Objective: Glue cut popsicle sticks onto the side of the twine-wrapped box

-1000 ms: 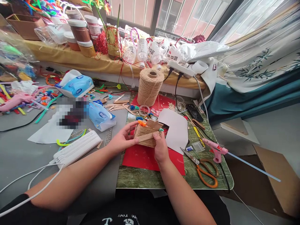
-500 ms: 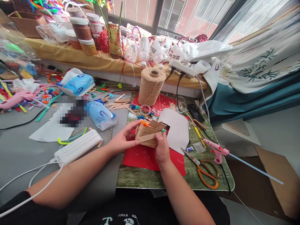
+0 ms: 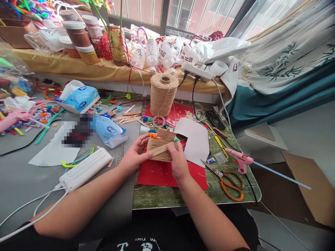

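A small twine-wrapped box (image 3: 154,143) is held between my two hands, above a red sheet of paper (image 3: 167,176). Across its front lies a flat wooden craft stick (image 3: 160,150). My left hand (image 3: 133,155) grips the box's left side, its thumb on the stick's left end. On the right, my right hand (image 3: 179,162) presses a thumb at the stick's other end; its fingers are mostly hidden behind the box. Orange fuzzy trim (image 3: 152,135) shows at the upper left corner and teal trim (image 3: 176,139) at the right. More wooden pieces (image 3: 167,134) show at the top.
Behind the box stands a spool of twine (image 3: 162,96). White paper (image 3: 196,139), scissors (image 3: 222,177) and a pink glue gun (image 3: 241,160) lie to the right. Leftward are a white power strip (image 3: 85,169), tissue packs (image 3: 110,130) and loose craft sticks (image 3: 128,119).
The camera view has shifted, moving the background leftward. The box has turned slightly in my hands, and my right thumb now lies flatter over the stick's end. Both hands keep hold.
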The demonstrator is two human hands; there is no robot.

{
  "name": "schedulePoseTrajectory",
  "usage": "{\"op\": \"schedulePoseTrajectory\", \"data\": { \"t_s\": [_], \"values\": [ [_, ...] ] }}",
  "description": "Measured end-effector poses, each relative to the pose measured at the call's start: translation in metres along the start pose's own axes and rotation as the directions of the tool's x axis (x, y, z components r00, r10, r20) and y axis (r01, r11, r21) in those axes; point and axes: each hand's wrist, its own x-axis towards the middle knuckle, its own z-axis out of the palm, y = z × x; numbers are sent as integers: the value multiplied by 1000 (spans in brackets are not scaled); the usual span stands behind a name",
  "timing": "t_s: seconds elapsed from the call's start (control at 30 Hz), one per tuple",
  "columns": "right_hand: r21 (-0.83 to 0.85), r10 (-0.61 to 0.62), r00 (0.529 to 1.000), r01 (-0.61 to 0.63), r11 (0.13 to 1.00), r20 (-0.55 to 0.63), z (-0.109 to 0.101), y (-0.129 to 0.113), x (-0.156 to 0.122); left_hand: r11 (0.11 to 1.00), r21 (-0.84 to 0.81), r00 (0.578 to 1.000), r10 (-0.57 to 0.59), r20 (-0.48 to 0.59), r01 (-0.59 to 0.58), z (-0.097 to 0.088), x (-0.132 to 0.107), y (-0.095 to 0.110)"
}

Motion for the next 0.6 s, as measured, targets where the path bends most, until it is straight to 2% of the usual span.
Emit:
{"op": "schedulePoseTrajectory", "data": {
  "t_s": [0.13,0.33,0.47,0.6],
  "values": [
    [30,6,1000,-6,1000,3,4,-5,0,1000,5,1000,17,1,-17,0,-3,2],
    [52,-37,999,36,998,10,7,3,-1,995,73,997,72,-24,-70,1,-10,8],
    [69,-17,999,20,997,-51,11,7,-3,995,85,999,45,10,-45,0,-10,6],
    [56,-29,998,33,998,-57,15,9,-6,998,68,1000,-4,6,3,-4,-7,-3]
  ]
}}
